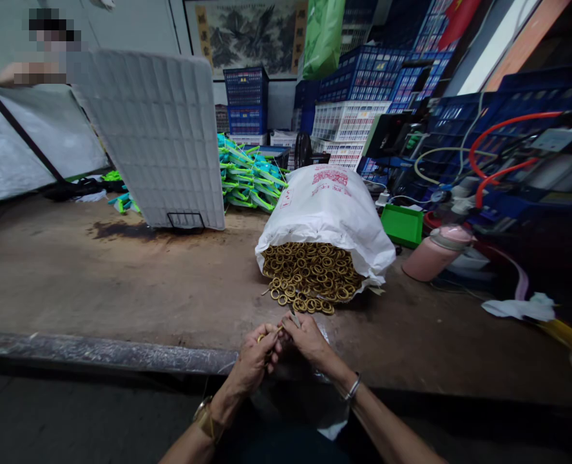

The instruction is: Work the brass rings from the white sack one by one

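Observation:
Both hands meet at the table's near edge, just in front of a white woven sack (pixel 332 193) lying on its side. Gold-coloured rings (pixel 310 267) spill from its mouth onto the wood. My left hand (pixel 254 357) is closed on a gold ring (pixel 261 338), mostly covered by the fingers. Pinched in my right hand (pixel 312 340) is a small knife-like tool (pixel 294 317) with a short, pale blade-like part showing. Its fingertips come close to those of my left hand, where another bit of gold shows; whether they touch it I cannot tell.
A white padded panel (pixel 170 142) stands upright on the wooden table (pixel 97 290). Behind it lie green and blue pieces (pixel 250 174). To the right are a green tray (pixel 402 225), a pink bottle (pixel 435 253) and red hoses (pixel 489 145). A person (pixel 49 48) is at far left.

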The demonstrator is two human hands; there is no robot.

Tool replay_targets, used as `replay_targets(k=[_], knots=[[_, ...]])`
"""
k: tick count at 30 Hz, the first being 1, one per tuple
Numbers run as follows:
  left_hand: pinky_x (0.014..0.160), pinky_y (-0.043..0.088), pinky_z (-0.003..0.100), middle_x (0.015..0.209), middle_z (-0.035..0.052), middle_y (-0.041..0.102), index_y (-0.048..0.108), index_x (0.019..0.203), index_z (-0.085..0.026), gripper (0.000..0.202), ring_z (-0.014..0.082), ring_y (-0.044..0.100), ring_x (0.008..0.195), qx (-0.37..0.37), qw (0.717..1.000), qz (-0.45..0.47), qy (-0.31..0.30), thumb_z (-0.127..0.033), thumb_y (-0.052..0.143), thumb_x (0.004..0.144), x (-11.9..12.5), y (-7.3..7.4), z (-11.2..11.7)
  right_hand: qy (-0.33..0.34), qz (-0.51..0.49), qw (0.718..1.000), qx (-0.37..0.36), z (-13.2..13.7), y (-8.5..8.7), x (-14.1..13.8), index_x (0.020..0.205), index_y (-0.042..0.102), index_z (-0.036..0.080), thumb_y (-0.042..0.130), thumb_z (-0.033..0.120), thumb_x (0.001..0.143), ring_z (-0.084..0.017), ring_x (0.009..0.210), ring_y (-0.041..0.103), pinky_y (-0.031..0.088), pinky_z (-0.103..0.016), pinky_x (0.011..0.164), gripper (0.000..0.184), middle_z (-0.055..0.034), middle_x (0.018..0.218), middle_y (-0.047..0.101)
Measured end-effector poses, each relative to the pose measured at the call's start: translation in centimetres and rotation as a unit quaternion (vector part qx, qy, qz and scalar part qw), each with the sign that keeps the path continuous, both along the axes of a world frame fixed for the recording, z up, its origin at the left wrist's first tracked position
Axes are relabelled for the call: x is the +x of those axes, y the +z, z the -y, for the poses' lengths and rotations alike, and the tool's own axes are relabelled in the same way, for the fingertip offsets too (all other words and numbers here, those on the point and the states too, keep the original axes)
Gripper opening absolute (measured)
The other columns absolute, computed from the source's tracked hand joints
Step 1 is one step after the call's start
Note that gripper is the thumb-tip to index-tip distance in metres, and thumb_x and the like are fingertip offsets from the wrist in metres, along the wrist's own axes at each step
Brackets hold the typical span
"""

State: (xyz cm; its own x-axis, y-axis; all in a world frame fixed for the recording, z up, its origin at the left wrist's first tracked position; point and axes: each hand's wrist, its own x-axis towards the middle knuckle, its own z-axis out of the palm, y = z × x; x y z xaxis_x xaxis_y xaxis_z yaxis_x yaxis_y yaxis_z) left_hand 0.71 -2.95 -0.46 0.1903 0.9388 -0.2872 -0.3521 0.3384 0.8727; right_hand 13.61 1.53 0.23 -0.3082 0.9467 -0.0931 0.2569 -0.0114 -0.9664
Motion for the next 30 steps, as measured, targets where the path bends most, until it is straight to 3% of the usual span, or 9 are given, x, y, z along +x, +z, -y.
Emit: replay_targets(k=[10, 15, 21, 26, 30], knots=[[0.036, 0.025, 0.014, 0.054, -0.0061, 0.045, 0.045, 0.068, -0.017, 0.033, 0.0027, 0.035, 0.038, 0.001, 0.998, -0.063, 0.026, -0.048, 0.056, 0.072, 0.4, 0.8, 0.1, 0.023, 0.112, 0.989, 0.096, 0.7, 0.5, 0.0, 0.062, 0.048, 0.017, 0.040, 0.041, 0.082, -0.009, 0.052, 0.041, 0.030, -0.020, 0.050, 0.032, 0.0040, 0.053, 0.049], [0.037, 0.025, 0.014, 0.054, -0.0059, 0.046, 0.046, 0.069, -0.017, 0.033, 0.0028, 0.036, 0.039, 0.007, 0.997, -0.074, 0.030, -0.048, 0.055, 0.072, 0.3, 0.8, 0.2, 0.025, 0.113, 0.988, 0.098, 0.7, 0.7, -0.2, 0.060, 0.047, 0.017, 0.037, 0.040, 0.083, -0.009, 0.052, 0.042, 0.030, -0.021, 0.051, 0.034, 0.0038, 0.053, 0.048], [0.036, 0.023, 0.014, 0.053, -0.0062, 0.046, 0.047, 0.068, -0.017, 0.034, 0.0029, 0.035, 0.038, 0.006, 0.996, -0.079, 0.026, -0.049, 0.057, 0.069, 0.2, 0.9, 0.3, 0.006, 0.109, 0.990, 0.093, 0.3, -0.2, 0.2, 0.065, 0.052, 0.016, 0.034, 0.037, 0.084, -0.010, 0.055, 0.044, 0.031, -0.021, 0.052, 0.033, 0.0022, 0.056, 0.051], [0.035, 0.023, 0.014, 0.054, -0.0061, 0.048, 0.048, 0.074, -0.017, 0.035, 0.0030, 0.036, 0.037, -0.009, 0.996, -0.069, 0.049, -0.049, 0.060, 0.065, 0.4, 1.1, 0.1, 0.006, 0.289, 0.942, 0.170, 0.9, -0.5, 0.7, 0.070, 0.053, 0.018, 0.039, 0.014, 0.073, -0.010, 0.056, 0.044, 0.024, -0.023, 0.053, 0.015, 0.0010, 0.061, 0.056], [0.037, 0.024, 0.014, 0.055, -0.0060, 0.048, 0.048, 0.072, -0.017, 0.033, 0.0028, 0.038, 0.039, -0.006, 0.996, -0.065, 0.055, -0.047, 0.060, 0.066, 0.5, 1.0, 0.1, 0.068, 0.355, 0.914, 0.186, 1.5, -0.3, 0.8, 0.080, 0.053, 0.019, 0.039, 0.008, 0.068, -0.012, 0.062, 0.050, 0.024, -0.024, 0.057, 0.022, -0.0012, 0.073, 0.062]])
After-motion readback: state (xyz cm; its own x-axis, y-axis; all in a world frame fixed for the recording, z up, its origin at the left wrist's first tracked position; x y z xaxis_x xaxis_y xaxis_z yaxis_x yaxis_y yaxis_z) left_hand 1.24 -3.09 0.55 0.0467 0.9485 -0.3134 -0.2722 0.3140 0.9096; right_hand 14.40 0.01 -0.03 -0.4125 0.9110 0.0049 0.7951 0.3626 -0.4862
